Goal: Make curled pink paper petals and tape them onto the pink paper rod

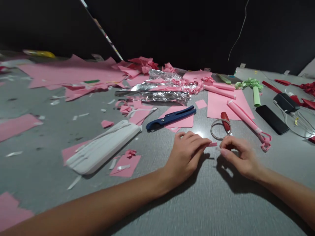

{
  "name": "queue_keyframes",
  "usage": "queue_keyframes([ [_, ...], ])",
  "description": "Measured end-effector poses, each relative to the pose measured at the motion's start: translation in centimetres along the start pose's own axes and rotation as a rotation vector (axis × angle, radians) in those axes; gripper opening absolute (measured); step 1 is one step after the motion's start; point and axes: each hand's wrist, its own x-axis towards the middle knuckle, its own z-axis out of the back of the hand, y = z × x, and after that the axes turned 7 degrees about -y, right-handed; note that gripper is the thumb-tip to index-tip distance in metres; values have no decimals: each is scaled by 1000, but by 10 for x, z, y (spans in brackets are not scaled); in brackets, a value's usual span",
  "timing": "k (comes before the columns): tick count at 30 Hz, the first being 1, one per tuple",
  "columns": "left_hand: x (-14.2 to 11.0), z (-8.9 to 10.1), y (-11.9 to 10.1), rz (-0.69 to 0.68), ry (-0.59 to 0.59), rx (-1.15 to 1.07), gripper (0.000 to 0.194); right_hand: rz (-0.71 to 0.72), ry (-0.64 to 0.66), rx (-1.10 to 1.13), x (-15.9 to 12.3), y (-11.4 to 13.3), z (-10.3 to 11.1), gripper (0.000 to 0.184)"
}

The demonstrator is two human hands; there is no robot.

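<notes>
Head view: pink strip (213, 144), long axis sideways, rightward from left fingers (202, 142).

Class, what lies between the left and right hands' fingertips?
In the head view, a narrow pink strip juts from the left hand toward the right hand, which pinches a whitish piece too small to identify.

Craft workspace, grey worktable (197, 209), pink paper scraps (145, 64)
</notes>
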Motion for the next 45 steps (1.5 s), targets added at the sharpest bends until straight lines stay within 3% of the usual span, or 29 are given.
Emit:
queue_keyframes([
  [5,-1,-1,-1,-123,-19,174,24,18,71,-143,1,0,1,18],
  [13,-3,-1,-5,-177,-18,246,19,49,85,-226,2,-2,0,18],
  [38,-4,-2,-4,-223,17,209,23,61,-49,-306,-3,-9,-8,16],
  [45,-4,-2,-3,-241,29,196,24,31,-115,-323,-6,-12,-9,24],
])
